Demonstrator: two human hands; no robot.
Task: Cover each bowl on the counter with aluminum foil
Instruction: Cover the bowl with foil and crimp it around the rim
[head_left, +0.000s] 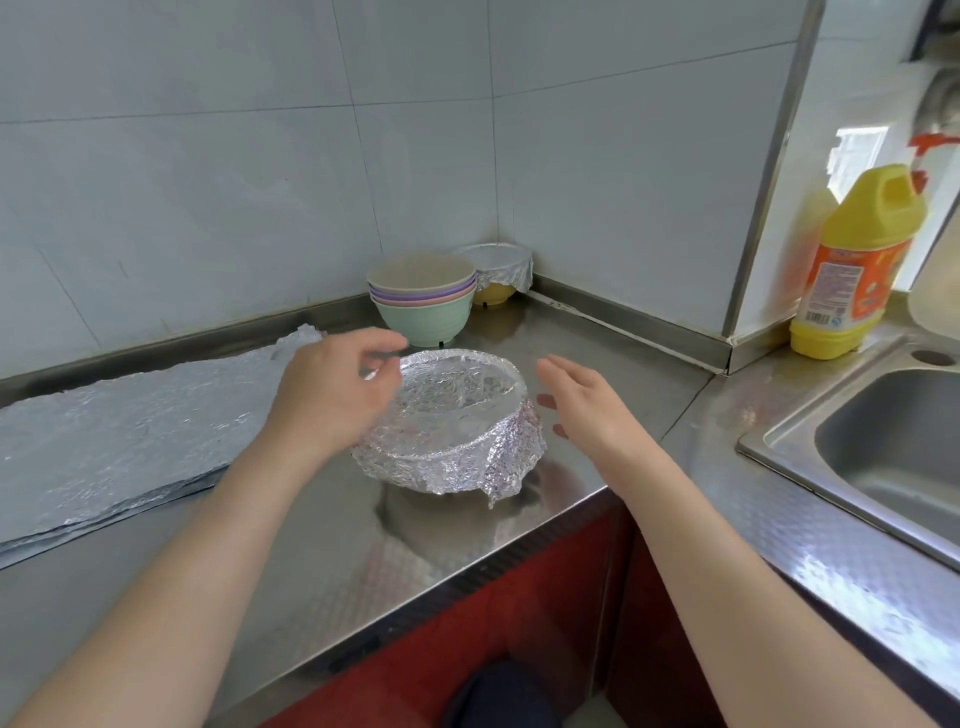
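Observation:
A bowl wrapped in crinkled aluminum foil (457, 415) stands in the middle of the steel counter (332, 561). My left hand (332, 389) hovers at its left rim, fingers curled loosely, holding nothing that I can see. My right hand (582, 400) is open just right of the bowl, palm facing it, a small gap between them. Behind stands a stack of several uncovered bowls (423, 301), beige on top, green at the bottom. A yellow bowl covered with foil (501, 273) sits in the corner. Flat foil sheets (119, 441) lie at the left.
A yellow detergent bottle (857, 260) stands at the right by the sink (893, 452). Tiled walls close off the back and the corner. The counter's front edge runs diagonally below the wrapped bowl, with a red cabinet front beneath.

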